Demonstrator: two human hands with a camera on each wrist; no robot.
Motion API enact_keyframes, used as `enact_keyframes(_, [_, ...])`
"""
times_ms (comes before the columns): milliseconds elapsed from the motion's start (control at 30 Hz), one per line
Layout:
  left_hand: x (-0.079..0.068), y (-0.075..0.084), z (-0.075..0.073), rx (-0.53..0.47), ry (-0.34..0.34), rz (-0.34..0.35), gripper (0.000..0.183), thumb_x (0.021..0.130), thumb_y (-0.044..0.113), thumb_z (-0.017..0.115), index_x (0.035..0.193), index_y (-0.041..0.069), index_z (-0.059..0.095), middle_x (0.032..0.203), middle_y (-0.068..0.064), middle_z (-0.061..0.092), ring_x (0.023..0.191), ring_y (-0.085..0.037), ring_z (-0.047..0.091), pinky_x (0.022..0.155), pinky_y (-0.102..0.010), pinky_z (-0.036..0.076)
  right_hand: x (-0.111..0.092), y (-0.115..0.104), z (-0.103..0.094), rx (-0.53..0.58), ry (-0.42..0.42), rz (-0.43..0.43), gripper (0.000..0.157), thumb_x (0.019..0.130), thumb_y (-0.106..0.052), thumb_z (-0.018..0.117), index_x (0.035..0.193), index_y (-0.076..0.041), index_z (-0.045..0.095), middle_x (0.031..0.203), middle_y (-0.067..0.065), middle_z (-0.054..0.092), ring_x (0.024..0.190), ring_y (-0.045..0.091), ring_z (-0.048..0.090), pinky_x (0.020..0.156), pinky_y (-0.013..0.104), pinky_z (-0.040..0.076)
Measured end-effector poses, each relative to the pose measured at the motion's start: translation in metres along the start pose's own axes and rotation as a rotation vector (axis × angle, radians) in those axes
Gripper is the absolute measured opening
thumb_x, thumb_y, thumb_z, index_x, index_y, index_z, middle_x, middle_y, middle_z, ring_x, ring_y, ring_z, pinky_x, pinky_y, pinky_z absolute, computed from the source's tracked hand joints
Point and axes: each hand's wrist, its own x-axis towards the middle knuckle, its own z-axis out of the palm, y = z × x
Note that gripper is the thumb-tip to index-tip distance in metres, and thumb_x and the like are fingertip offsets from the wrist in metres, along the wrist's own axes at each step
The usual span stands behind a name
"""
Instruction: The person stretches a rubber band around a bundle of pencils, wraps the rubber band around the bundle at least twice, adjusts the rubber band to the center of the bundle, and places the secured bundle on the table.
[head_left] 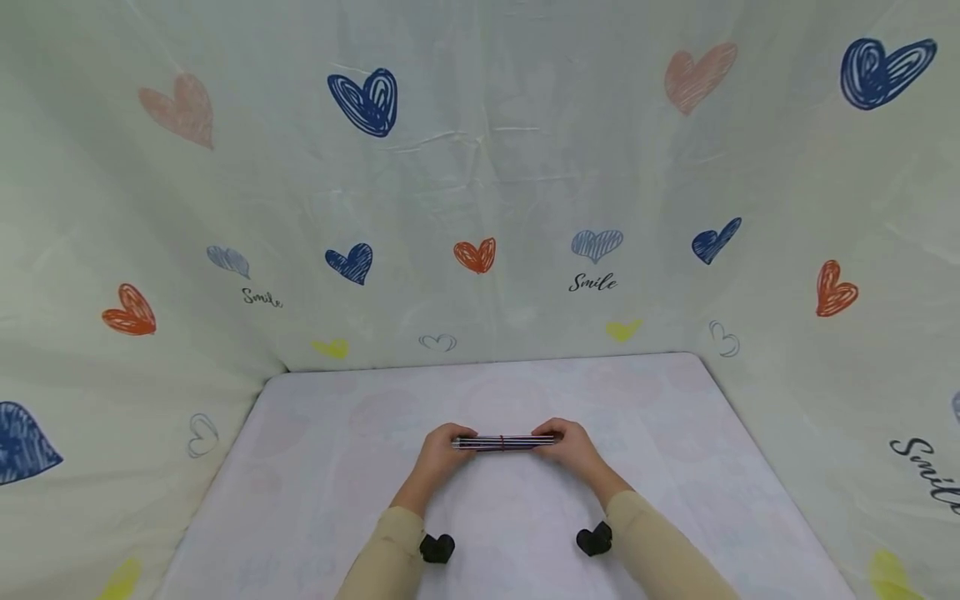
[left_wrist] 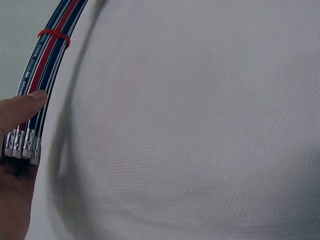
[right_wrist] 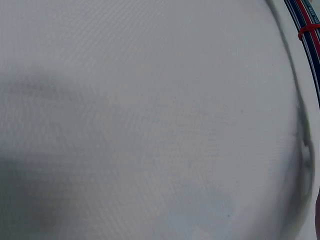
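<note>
A bundle of pencils (head_left: 502, 443), dark blue and red with pale stripes, lies crosswise between the two hands. A red rubber band (left_wrist: 54, 35) is wrapped round its middle. My left hand (head_left: 442, 450) grips the left end, where several metal ferrules and white erasers (left_wrist: 22, 145) show in the left wrist view, the thumb pressed over the barrels. At the other end my right hand (head_left: 573, 450) holds the bundle between thumb and fingers. The right wrist view catches only part of the pencils (right_wrist: 306, 40) at its upper right edge; that hand is almost wholly outside it.
A white table (head_left: 360, 492) with rounded far corners spreads under the hands. Behind it and on both sides hangs a pale curtain (head_left: 525, 183) printed with hearts and the word Smile. Black heart-shaped pieces (head_left: 437, 548) sit by both sleeve cuffs.
</note>
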Motion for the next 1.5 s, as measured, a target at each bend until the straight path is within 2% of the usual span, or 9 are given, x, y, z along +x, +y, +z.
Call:
enact_keyframes(233, [-0.001,-0.006,0.013,0.013,0.014,-0.047,0.026,0.075,0.001,0.082,0.099,0.007,0.075,0.102,-0.008,0.069,0.103,-0.031,0.062,0.09,-0.047,0.047,0.001,0.01,0.004,-0.015,0.017,0.052,0.024,0.073,-0.008,0.085,0.094,-0.014,0.075,0.094,-0.003,0.068,0.087,0.015,0.057,0.08,0.035,0.047])
enact_keyframes(500, [-0.002,-0.001,0.017,0.046,0.067,-0.115,0.025,0.072,0.002,0.084,0.094,0.01,0.077,0.095,-0.003,0.07,0.098,-0.027,0.063,0.087,-0.044,0.049,-0.001,0.007,0.006,-0.051,0.018,0.026,0.024,0.072,-0.008,0.086,0.093,-0.013,0.075,0.095,-0.002,0.067,0.091,0.018,0.059,0.084,0.042,0.048])
enact_keyframes(767, [-0.005,0.001,0.016,0.056,0.05,-0.085,0.024,0.072,0.002,0.085,0.094,0.01,0.077,0.094,-0.003,0.07,0.098,-0.029,0.063,0.087,-0.044,0.049,-0.002,0.008,0.005,-0.078,0.02,0.046,0.024,0.073,-0.009,0.085,0.094,-0.016,0.076,0.096,-0.004,0.067,0.093,0.017,0.059,0.086,0.042,0.048])
enact_keyframes(1033, [-0.007,-0.004,0.014,0.038,-0.003,-0.06,0.027,0.074,0.003,0.083,0.099,0.01,0.074,0.103,-0.005,0.068,0.106,-0.031,0.06,0.093,-0.047,0.045,-0.002,0.009,0.006,-0.087,-0.012,0.024,0.025,0.074,-0.012,0.086,0.095,-0.018,0.075,0.1,-0.004,0.066,0.099,0.02,0.058,0.091,0.046,0.045])
enact_keyframes(1300, [-0.011,-0.008,0.011,-0.078,-0.036,-0.055,0.027,0.075,0.008,0.084,0.099,0.011,0.073,0.106,-0.006,0.065,0.107,-0.031,0.058,0.094,-0.049,0.044,-0.003,0.008,0.003,-0.082,-0.023,0.014,0.024,0.073,-0.016,0.087,0.094,-0.018,0.074,0.098,-0.005,0.065,0.096,0.018,0.057,0.09,0.045,0.044])
enact_keyframes(1500, [-0.012,-0.007,0.01,-0.1,-0.057,-0.063,0.025,0.076,0.013,0.084,0.098,0.012,0.073,0.106,-0.004,0.065,0.107,-0.029,0.058,0.094,-0.048,0.044,-0.003,0.01,0.002,-0.065,-0.061,-0.01,0.023,0.073,-0.017,0.087,0.093,-0.018,0.074,0.095,-0.006,0.065,0.092,0.017,0.055,0.085,0.039,0.044])
